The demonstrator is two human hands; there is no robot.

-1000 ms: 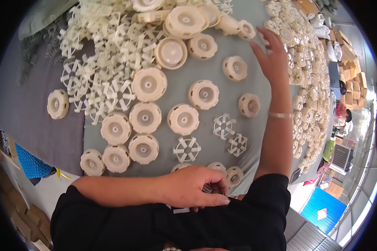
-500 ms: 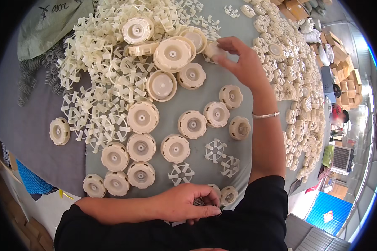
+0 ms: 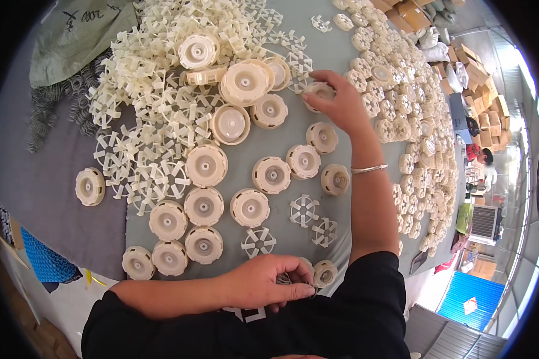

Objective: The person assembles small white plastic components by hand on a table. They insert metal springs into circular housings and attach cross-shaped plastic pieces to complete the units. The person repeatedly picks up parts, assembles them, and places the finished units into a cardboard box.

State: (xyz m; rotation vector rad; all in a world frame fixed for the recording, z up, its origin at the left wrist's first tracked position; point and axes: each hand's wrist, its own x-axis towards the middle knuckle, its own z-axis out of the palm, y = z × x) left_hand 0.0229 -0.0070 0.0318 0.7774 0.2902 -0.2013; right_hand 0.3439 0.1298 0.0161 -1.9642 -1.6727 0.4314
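My right hand (image 3: 345,103) reaches over the grey cloth and grips a round cream plastic cap (image 3: 319,93) between thumb and fingers. Close to my body, my left hand (image 3: 268,280) is curled around several metal springs (image 3: 283,278), mostly hidden in the palm. Just beyond it lie a white spoked ring (image 3: 259,242) and a small round housing (image 3: 325,273). Another round housing (image 3: 335,179), with a spring coil visible inside, sits near my right forearm. Several similar cream housings (image 3: 250,206) stand face up across the middle.
A large heap of white spoked rings (image 3: 161,78) covers the far left. Beside it, dark coil springs (image 3: 81,99) spill from under a greenish sack (image 3: 78,36). Many assembled cream pieces (image 3: 422,155) crowd the right side beyond my forearm. Cardboard boxes (image 3: 482,78) are stacked in the background.
My right hand has drawn the cap slightly toward me and away from the stacked housings. My left hand stays curled around the springs. The whole view has shifted slightly.
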